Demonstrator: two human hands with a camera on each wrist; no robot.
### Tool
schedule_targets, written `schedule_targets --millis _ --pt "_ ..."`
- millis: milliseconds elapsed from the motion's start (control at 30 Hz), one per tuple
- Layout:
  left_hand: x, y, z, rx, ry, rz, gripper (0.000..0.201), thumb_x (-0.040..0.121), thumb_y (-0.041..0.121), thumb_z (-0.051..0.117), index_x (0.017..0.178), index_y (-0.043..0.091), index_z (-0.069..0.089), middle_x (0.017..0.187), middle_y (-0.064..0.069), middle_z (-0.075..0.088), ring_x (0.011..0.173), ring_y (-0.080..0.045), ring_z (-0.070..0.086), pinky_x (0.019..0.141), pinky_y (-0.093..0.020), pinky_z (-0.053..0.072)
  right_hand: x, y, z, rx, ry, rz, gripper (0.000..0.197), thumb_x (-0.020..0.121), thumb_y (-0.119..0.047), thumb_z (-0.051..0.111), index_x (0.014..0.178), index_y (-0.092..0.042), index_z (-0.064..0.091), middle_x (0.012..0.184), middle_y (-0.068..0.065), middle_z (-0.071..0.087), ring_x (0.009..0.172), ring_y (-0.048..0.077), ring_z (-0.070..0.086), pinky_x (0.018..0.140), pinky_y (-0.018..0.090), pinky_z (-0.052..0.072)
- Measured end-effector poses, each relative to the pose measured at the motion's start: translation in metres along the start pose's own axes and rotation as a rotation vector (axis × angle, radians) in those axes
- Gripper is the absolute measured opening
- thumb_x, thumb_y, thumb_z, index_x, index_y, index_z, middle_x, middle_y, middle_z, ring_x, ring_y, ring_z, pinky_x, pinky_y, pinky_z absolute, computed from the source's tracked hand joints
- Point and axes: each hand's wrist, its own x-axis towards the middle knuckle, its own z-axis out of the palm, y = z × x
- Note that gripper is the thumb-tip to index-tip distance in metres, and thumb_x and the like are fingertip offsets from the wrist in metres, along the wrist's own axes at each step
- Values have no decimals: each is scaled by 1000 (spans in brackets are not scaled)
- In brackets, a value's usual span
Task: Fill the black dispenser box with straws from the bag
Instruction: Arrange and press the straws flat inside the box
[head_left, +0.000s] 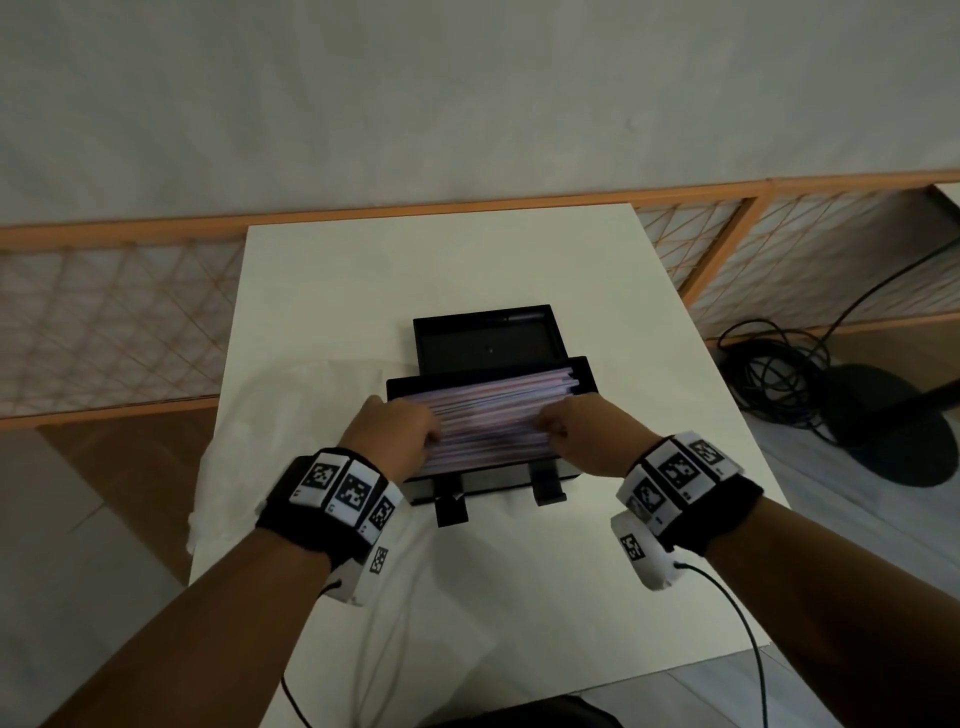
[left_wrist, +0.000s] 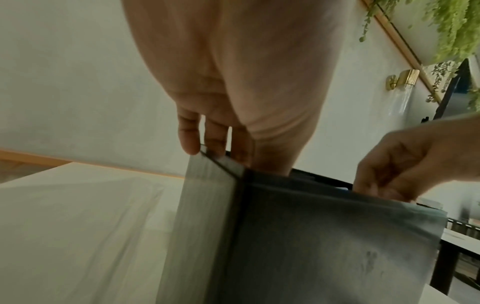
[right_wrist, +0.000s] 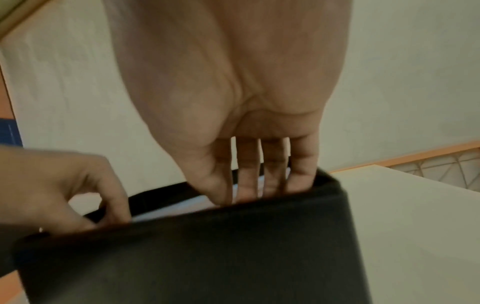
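**Both hands in the straw-filled dispenser**

The black dispenser box (head_left: 488, 478) stands near the middle of the white table (head_left: 649, 322), and everything else is placed from it. Its lid (head_left: 485, 338) is swung open and stands up behind the box's far edge. Inside the box lies a thick layer of pale pink and lilac straws (head_left: 493, 415), stacked lengthwise from the box's left wall to its right, reaching about to the rim.

The left hand (head_left: 389, 436) reaches into the box at its left end; the wrist view shows its fingers (left_wrist: 188, 133) pointing down, close together, dipping behind the box's left corner (whether the tips pinch any straws is hidden by the wall). The right hand (head_left: 582, 431) reaches in at the box's right end, with four fingers (right_wrist: 248, 164) nearly straight, narrowly spread, their tips down among the straws behind the front wall; I cannot tell if it grips any.

Left of the box, touching its side, lies the crumpled clear plastic bag (head_left: 244, 457), flat on the table. Two black tabs (head_left: 449, 501) jut from the box's front face toward the person.
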Motion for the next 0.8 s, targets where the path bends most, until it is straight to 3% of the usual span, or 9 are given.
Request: schedule_targets --millis 100,200,267,367,567,700,800 --pt "-2 2 -3 23 45 8 26 89 26 54 114 27 61 114 3 65 106 -20 57 98 -34 30 1 3 -11 50 150 21 34 86 -6 49 117 -15 61 120 7 60 109 25 57 90 30 45" --pt "0 7 -3 -78 62 41 40 86 34 58 124 23 53 120 -2 54 108 -24 54 98 -36 37 10 -1 -11 3 71 32 48 86 -3 47 133 -14 47 136 8 47 122 27 48 97 33 42" --pt "2 11 2 -161 -16 60 48 85 33 61 130 20 50 127 -2 49 113 -25 53 97 -36 44 14 -5 -2 -100 17 14 42 87 -2 44 127 -9 51 132 13 52 118 30 51 94 36 45" --pt "5 8 8 -152 -71 72 44 87 30 59 130 19 52 132 -3 49 118 -23 50 100 -36 44 13 -3 3 -137 -3 16 36 87 -5 43 120 -10 57 124 14 57 112 29 55 92 36 48" --pt "8 6 9 -210 68 72 49 86 22 58 133 17 46 133 -6 40 121 -25 41 98 -36 43 15 2 -2 102 158 107 50 88 -7 44 138 -6 37 137 15 43 120 34 47 97 37 43" --pt "11 10 10 -153 21 46 50 90 26 51 137 16 40 136 -8 40 120 -27 42 99 -37 41 24 -4 13 100 113 146 41 87 -6 42 128 -2 45 128 19 48 112 38 50 91 40 46" --pt "15 11 10 -132 42 43 46 90 28 49 134 15 43 134 -8 41 121 -26 39 99 -37 40 26 1 14 59 209 133 42 85 -7 43 126 -3 49 127 15 50 119 35 46 96 39 44"
